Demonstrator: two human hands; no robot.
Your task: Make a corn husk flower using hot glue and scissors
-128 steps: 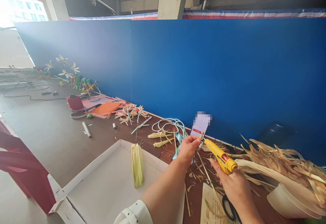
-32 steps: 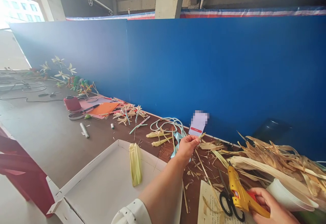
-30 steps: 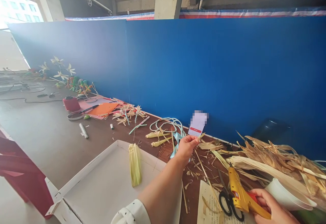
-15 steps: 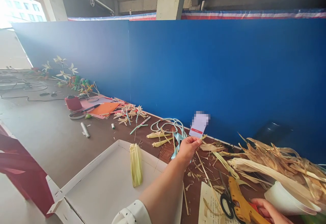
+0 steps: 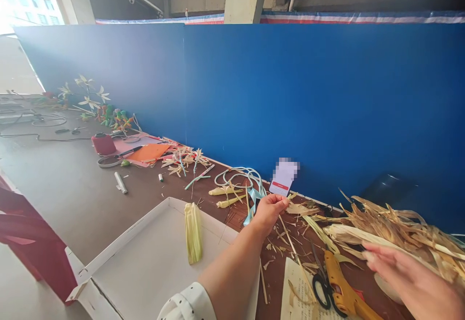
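My left hand (image 5: 271, 216) is stretched forward with thumb and fingertips pinched together, just below a phone (image 5: 280, 184) leaning on the blue panel. Whatever the pinch holds is too small to name. My right hand (image 5: 410, 276), slightly blurred, hangs over the white cup (image 5: 388, 288), covering most of it. Its fingers are stretched out, with nothing visible in them. Left of it lie a yellow glue gun (image 5: 337, 281) and black-handled scissors (image 5: 321, 291). Dry corn husks (image 5: 392, 223) are heaped behind it. A pale green husk piece (image 5: 193, 235) rests on the white box tray (image 5: 145, 271).
A blue panel (image 5: 308, 102) bounds the brown table at the back. A printed sheet (image 5: 290, 281) lies by the scissors. Pale blue cord (image 5: 236, 170), husk flowers (image 5: 181, 160), orange paper (image 5: 150, 152) and a marker (image 5: 121, 183) lie to the left.
My right hand has come up from beside the glue gun and now hangs over the white cup. My left hand keeps its pinch in nearly the same place.
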